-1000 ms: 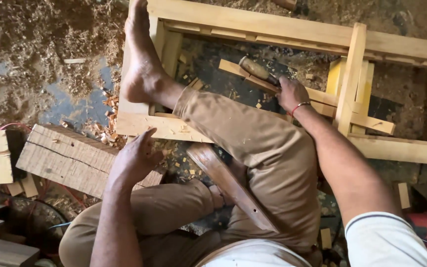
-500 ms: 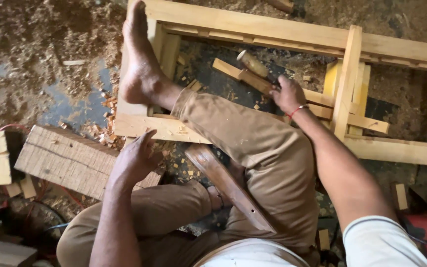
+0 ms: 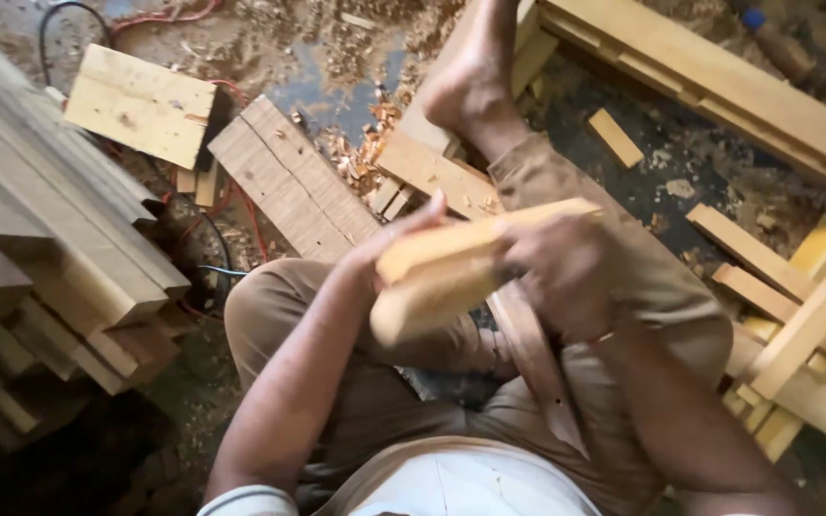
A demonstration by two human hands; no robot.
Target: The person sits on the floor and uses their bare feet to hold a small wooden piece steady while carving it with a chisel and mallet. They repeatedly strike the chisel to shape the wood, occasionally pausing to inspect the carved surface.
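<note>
Both my hands hold one pale wooden block (image 3: pixel 451 263) up over my lap. My left hand (image 3: pixel 389 239) grips its near, left end from behind, fingers hidden by the wood. My right hand (image 3: pixel 561 272) wraps its right part from the front. The block is blurred by motion. My legs in brown trousers (image 3: pixel 681 306) are below, and my bare foot (image 3: pixel 470 81) rests on a light wooden frame (image 3: pixel 719 81).
Stacked planks (image 3: pixel 50 248) fill the left side. A flat board (image 3: pixel 141 105) and a grooved plank (image 3: pixel 289 182) lie on the shaving-strewn floor, with a dark cable (image 3: pixel 227 258) between them. Short wood offcuts (image 3: pixel 614 139) and frame rails (image 3: pixel 815 325) lie at right.
My right hand left the frame and my left hand left the plank; both came together, lifting a wooden block above my lap. The view shifted left, showing the stacked planks.
</note>
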